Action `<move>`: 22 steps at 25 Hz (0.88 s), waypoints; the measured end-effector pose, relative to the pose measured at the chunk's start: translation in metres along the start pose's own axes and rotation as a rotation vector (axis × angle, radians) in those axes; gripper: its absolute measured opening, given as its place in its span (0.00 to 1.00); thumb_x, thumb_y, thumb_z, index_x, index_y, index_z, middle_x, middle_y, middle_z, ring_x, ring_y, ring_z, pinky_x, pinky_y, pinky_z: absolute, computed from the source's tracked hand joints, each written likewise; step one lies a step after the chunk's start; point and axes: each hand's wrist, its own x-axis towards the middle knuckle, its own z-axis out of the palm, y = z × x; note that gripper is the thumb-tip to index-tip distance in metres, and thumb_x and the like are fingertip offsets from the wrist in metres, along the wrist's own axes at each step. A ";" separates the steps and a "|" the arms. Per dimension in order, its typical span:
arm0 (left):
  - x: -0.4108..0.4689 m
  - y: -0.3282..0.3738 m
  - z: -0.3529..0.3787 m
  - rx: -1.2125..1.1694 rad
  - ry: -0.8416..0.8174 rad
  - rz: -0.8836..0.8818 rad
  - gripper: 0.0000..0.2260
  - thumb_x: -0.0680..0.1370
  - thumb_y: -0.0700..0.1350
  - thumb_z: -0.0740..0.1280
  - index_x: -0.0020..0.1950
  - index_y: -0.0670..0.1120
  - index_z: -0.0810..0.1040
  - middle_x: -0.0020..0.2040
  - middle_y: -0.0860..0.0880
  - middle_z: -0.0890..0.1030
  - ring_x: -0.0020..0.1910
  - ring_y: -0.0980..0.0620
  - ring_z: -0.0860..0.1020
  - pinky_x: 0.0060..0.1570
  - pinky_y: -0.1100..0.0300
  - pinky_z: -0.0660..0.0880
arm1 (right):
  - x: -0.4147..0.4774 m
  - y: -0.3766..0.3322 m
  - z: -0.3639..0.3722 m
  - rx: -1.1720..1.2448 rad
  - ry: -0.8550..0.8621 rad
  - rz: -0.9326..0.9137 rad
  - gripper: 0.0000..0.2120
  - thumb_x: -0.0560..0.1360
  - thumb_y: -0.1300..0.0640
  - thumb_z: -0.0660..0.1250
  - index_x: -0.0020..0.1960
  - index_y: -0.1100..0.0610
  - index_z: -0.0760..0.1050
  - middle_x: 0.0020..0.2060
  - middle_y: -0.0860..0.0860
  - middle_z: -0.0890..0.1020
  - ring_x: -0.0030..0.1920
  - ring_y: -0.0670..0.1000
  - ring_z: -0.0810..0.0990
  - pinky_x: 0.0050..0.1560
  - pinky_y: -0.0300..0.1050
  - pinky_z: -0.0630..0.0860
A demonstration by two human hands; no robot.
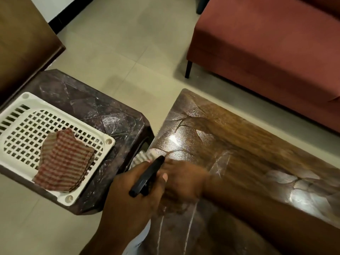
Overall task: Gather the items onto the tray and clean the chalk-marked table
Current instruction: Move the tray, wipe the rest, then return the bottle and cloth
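A wooden table (248,137) carries white chalk lines and smeared patches. My right hand (184,179), blurred, presses flat on its near left part, over what looks like a brownish cloth (174,205). Just to the left, at the table's edge, my left hand (132,196) grips a spray bottle (147,175) with a black trigger and a white ridged head. A white perforated tray (22,126) sits on a dark marbled side table (88,100) at the left. Folded red-checked cloths (64,161) lie on the tray.
A rust-red sofa (266,52) stands beyond the table, across a strip of tiled floor (119,52). A brown piece of furniture (22,43) fills the upper left corner. A narrow gap separates the side table from the wooden table.
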 end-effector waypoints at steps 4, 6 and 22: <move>0.002 -0.002 -0.003 0.036 0.025 0.010 0.05 0.78 0.50 0.77 0.45 0.54 0.83 0.36 0.51 0.84 0.39 0.51 0.85 0.40 0.56 0.82 | 0.021 0.117 -0.050 0.103 0.109 0.775 0.34 0.85 0.34 0.43 0.87 0.48 0.48 0.87 0.55 0.47 0.86 0.60 0.49 0.84 0.65 0.56; 0.000 -0.004 -0.005 0.016 0.033 0.009 0.06 0.79 0.52 0.77 0.46 0.53 0.83 0.36 0.50 0.85 0.39 0.50 0.86 0.41 0.52 0.83 | 0.029 0.144 -0.064 0.136 0.151 0.970 0.33 0.87 0.38 0.47 0.87 0.49 0.46 0.87 0.56 0.46 0.86 0.61 0.49 0.84 0.64 0.54; -0.036 0.000 -0.002 0.079 0.042 -0.021 0.05 0.77 0.48 0.79 0.43 0.51 0.84 0.36 0.49 0.84 0.38 0.50 0.85 0.39 0.54 0.81 | -0.087 0.081 -0.019 0.230 0.233 0.949 0.33 0.87 0.50 0.58 0.87 0.45 0.48 0.87 0.48 0.44 0.84 0.61 0.59 0.76 0.61 0.71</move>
